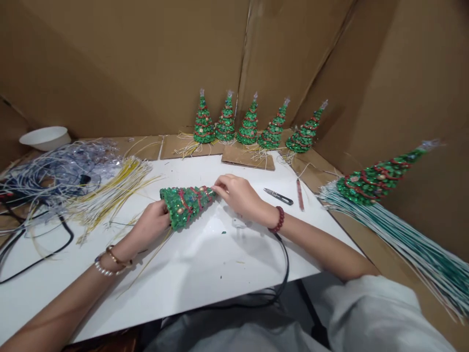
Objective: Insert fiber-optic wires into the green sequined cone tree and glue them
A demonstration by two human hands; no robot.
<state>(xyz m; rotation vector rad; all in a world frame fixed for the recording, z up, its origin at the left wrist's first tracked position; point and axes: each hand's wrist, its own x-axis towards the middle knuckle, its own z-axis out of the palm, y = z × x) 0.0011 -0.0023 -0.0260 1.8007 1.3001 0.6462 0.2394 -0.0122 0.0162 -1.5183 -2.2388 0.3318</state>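
A small green sequined Christmas tree (186,206) with red garland and gold beads lies sideways above the white tabletop, its tip pointing right. My left hand (154,220) is at its wide base, the fingers partly hidden inside or behind it, supporting it. With fingertips pinched together, my right hand (234,193) holds the tree's narrow tip. Thin yellow wires trail from the base beneath my left hand. A clear plastic piece (240,223) lies under my right wrist. To the right of that hand rest thread snips (278,196) and a thin reddish stick (300,194).
Several finished trees with clear star tops (249,122) line the back by the cardboard wall (146,63). Another tree (377,181) stands right, beside bundled green and white wires (403,244). Tangled wires (73,166), yellow-white strands (110,193) and a white bowl (46,138) occupy the left.
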